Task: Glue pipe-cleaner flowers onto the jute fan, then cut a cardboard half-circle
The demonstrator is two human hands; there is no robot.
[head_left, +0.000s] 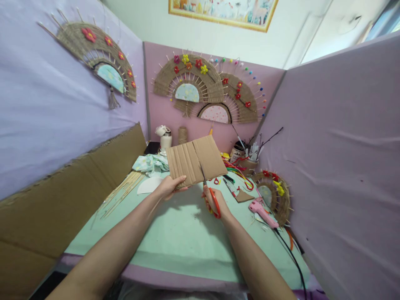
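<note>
A piece of corrugated cardboard [183, 162] is held up above the table, tilted, with my left hand [170, 186] pinching its lower left corner, thumb on top. My right hand [215, 200] grips a pair of scissors [215, 203] by their red-orange handles. The scissor blades point up and lie at the cardboard's lower edge, near its middle. A dark slit runs down from the top edge of the cardboard toward the blades. Whether the lower blade is behind the sheet cannot be seen.
On the green tablecloth [175, 246] lie thin wooden sticks [125, 189], a white half-circle [149, 185], crumpled cloth [151, 163], a pink glue gun [263, 213] with a black cord, and a cardboard scrap [244, 196]. A twine spool [183, 135] stands behind. Woven fans [190, 75] hang on the partition.
</note>
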